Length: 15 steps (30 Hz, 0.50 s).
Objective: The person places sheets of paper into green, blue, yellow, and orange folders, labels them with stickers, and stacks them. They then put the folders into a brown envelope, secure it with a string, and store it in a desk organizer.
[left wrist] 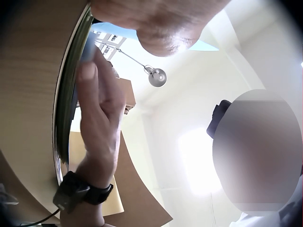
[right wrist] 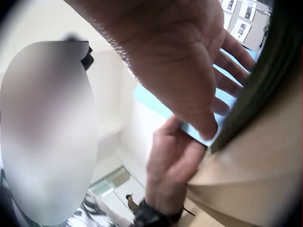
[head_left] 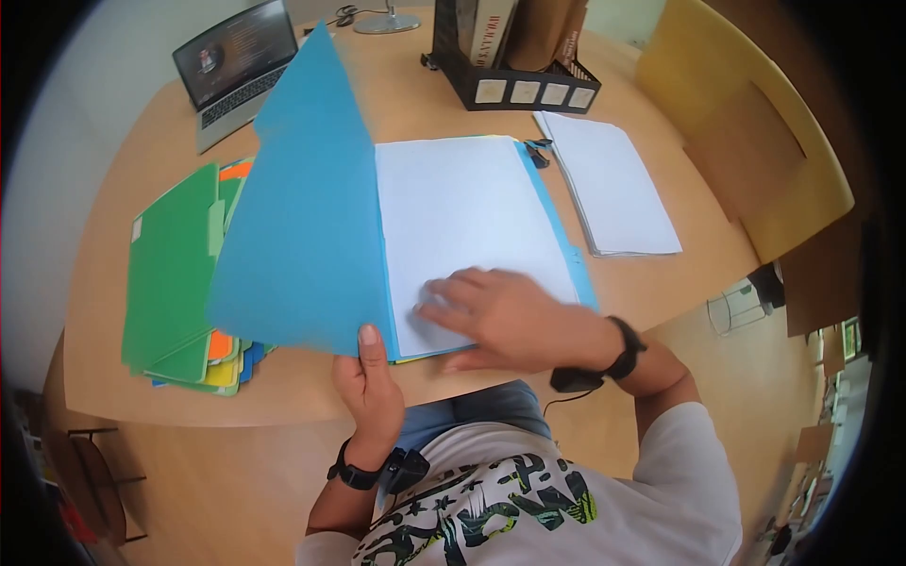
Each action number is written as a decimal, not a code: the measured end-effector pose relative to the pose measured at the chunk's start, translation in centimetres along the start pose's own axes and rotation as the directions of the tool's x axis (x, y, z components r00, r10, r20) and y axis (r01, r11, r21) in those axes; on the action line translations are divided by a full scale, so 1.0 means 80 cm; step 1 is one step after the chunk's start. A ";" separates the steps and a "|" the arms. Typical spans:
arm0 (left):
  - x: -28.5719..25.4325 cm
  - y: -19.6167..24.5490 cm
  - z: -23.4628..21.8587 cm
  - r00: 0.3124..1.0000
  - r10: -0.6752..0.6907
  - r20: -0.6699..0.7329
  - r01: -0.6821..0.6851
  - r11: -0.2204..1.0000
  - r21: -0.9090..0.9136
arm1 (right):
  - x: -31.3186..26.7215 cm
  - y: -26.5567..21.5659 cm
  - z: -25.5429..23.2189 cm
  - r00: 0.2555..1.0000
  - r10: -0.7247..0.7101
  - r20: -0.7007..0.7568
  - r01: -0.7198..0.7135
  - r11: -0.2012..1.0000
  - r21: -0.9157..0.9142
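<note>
A blue folder (head_left: 302, 217) lies open in front of me, its left cover raised at a slant. White paper (head_left: 462, 203) fills its right side. My left hand (head_left: 371, 382) pinches the cover's lower edge near the fold, thumb on the near face. On the lower part of the paper rests my right hand (head_left: 505, 316), fingers spread, relaxed and slightly blurred. The right wrist view shows the right hand (right wrist: 175, 61) close over the folder, with the left hand (right wrist: 170, 156) at the folder's edge beyond it.
Green folders (head_left: 170, 274) are piled on the left, with orange, yellow and blue ones beneath. To the right lies a stack of white paper (head_left: 613, 184), beside a black clip (head_left: 538, 156). A laptop (head_left: 241, 61), a black file holder (head_left: 528, 90) and a lamp base (head_left: 387, 23) stand behind.
</note>
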<state>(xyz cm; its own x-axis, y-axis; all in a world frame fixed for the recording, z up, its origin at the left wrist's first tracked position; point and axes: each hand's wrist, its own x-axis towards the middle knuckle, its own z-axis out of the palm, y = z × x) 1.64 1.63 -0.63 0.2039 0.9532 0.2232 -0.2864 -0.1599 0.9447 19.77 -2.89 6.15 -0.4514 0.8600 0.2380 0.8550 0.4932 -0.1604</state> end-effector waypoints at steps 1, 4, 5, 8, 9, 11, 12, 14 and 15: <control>-0.001 0.000 -0.003 1.000 0.016 0.008 -0.016 0.999 0.042 | -0.009 0.014 -0.020 0.999 0.044 -0.015 -0.044 0.999 0.029; -0.001 0.002 0.000 0.997 0.075 0.005 -0.075 0.988 0.134 | -0.031 0.107 -0.077 0.875 0.358 -0.324 -0.360 0.931 0.057; 0.000 0.003 0.004 0.995 0.101 0.001 -0.100 0.983 0.157 | -0.034 0.140 -0.090 0.777 0.504 -0.378 -0.535 0.845 0.027; -0.002 0.000 0.005 0.996 0.088 -0.009 -0.086 0.989 0.117 | -0.043 0.222 -0.079 0.652 0.684 -0.326 -0.737 0.672 -0.065; -0.001 0.000 0.008 0.994 0.105 -0.023 -0.101 0.989 0.112 | -0.049 0.243 -0.063 0.672 0.679 -0.296 -0.729 0.677 -0.101; 0.000 0.000 0.014 0.989 0.138 -0.060 -0.131 0.986 0.107 | -0.055 0.268 -0.034 0.754 0.603 -0.259 -0.635 0.770 -0.058; 0.000 0.000 0.013 0.991 0.128 -0.042 -0.123 0.987 0.107 | -0.051 0.274 -0.024 0.761 0.607 -0.228 -0.617 0.786 0.035; -0.001 0.001 0.008 0.995 0.102 -0.005 -0.101 0.989 0.110 | -0.051 0.287 -0.014 0.732 0.585 -0.349 -0.620 0.784 0.013; -0.001 0.001 0.007 0.995 0.102 0.000 -0.101 0.988 0.115 | -0.052 0.294 -0.012 0.712 0.572 -0.407 -0.625 0.781 0.004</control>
<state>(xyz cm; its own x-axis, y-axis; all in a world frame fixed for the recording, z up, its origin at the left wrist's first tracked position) 2.15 1.38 -0.45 0.1735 0.9321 0.3179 -0.1959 -0.2837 0.9387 42.00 4.96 2.32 0.2716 0.8411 0.4678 0.9485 -0.1517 -0.2780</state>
